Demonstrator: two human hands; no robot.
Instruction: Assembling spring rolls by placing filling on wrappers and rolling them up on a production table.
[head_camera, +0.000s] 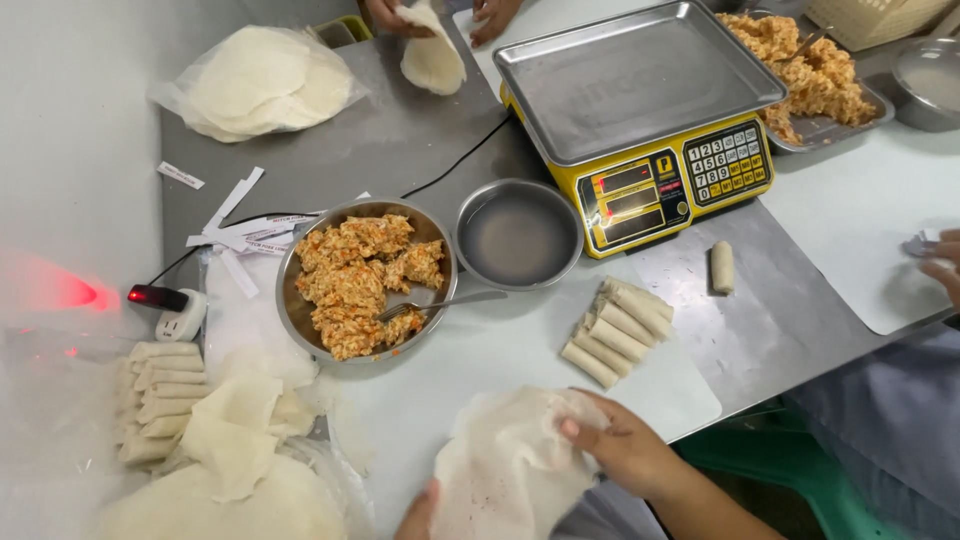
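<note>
My right hand (625, 445) and my left hand (418, 512) both grip a thin, pale round wrapper (510, 465) over the white board (450, 380) at the near edge. Only the fingers of the left hand show, under the wrapper's lower left edge. Just beyond stands a metal bowl (290, 315) of orange-flecked minced filling with a fork (440, 303) resting in it. Several finished rolls (615, 330) lie side by side on the board to the right, and one single roll (721, 267) lies apart on the steel table.
A yellow scale with a steel pan (640, 110) stands behind an empty-looking metal bowl (518, 235). Another person's hands (440, 15) handle a wrapper at the far edge. A wrapper bag (260, 80), a filling tray (815, 75), more rolls (160, 400) and a power plug (170, 310) surround the board.
</note>
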